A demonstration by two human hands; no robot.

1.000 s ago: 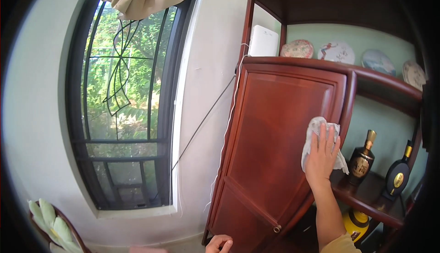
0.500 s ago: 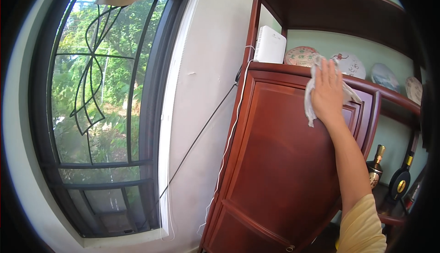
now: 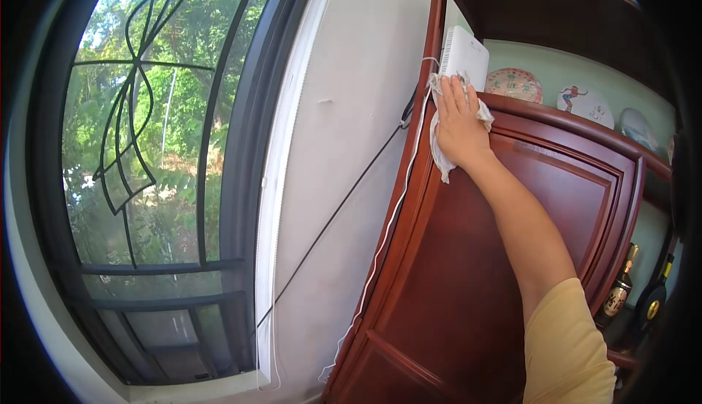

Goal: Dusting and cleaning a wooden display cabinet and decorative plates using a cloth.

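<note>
Listener: Where is the cloth?
Describer: The pale cloth (image 3: 442, 161) lies against the upper left corner of a reddish-brown wooden cabinet (image 3: 504, 236), under the person's right hand (image 3: 462, 132). Its longer stretch runs roughly up and down, in line with the fingers; a tail hangs below on the left of the palm, and a shorter corner pokes out on the right.

Listener: How is the hand set?
Describer: Flat and extended, the fingers straight and only slightly apart, pointing up. It covers the cloth rather than curling around it. The thumb is hidden, so I cannot tell whether it pinches any fabric.

Listener: And the other hand?
Describer: The left is out of view, so the right is the nearer one, reaching up from the lower right in a yellow sleeve (image 3: 569, 345).

Listener: What lies about the fingertips?
Describer: Just above them, a white box-shaped device (image 3: 468, 57) stands on the shelf. I cannot tell whether they touch it. Just to the left, a white cable (image 3: 379, 239) runs down the cabinet's side. To the right along the shelf stand a reddish disc (image 3: 515, 84) and a white disc (image 3: 585, 106). A barred window (image 3: 212, 133) is well apart, far left.
</note>
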